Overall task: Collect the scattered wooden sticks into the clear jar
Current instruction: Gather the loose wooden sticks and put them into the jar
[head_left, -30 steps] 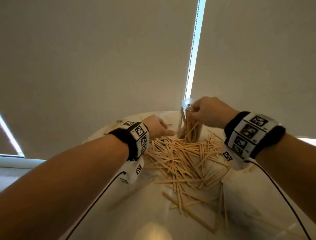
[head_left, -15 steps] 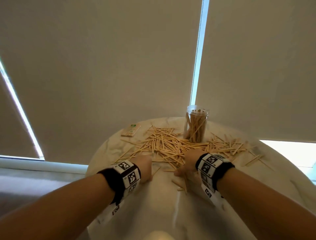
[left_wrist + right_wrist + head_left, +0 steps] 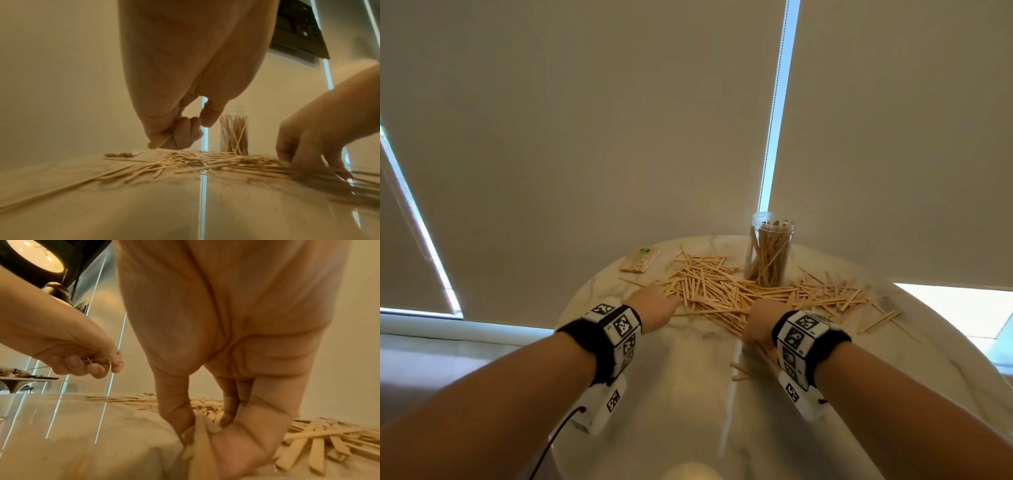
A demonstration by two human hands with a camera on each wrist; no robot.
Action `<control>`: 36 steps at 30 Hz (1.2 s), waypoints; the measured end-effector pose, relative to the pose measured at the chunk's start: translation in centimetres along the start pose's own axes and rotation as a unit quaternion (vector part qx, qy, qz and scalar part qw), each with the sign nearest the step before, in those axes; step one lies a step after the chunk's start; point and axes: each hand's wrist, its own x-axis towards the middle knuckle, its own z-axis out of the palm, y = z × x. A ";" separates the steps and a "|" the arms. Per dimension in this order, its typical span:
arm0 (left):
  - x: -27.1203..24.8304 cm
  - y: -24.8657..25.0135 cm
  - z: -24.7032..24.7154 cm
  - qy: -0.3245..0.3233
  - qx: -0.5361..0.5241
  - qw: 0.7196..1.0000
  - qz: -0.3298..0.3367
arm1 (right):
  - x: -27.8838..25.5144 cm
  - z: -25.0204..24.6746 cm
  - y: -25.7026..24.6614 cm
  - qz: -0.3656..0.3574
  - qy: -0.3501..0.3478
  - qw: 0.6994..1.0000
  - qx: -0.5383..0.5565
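Left hand pinches stick | right hand grips sticks | jar beyond

Surface: one round table, pale marble-patterned top, glossy, with a bright streak reflected across it. A clear jar stands upright near the far edge, open-topped and part-filled with sticks standing on end. A loose spread of wooden sticks lies flat across the far half, reaching from the left edge region past the jar's base towards the right edge. A few strays lie nearer the centre. A small bundled pack of sticks lies at the far-left edge, apart from the spread.
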 end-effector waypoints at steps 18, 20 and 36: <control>1.7 4.9 6.6 -0.124 -0.320 0.937 -0.070 | -2.7 0.2 5.6 -0.020 0.050 0.968 0.246; 1.8 5.8 6.9 -0.112 -0.350 0.928 -0.068 | -3.6 0.4 5.4 -0.015 0.067 0.954 0.291; 2.5 8.0 7.1 0.027 -0.430 0.902 -0.027 | -5.5 1.9 0.2 -0.096 0.148 0.961 0.213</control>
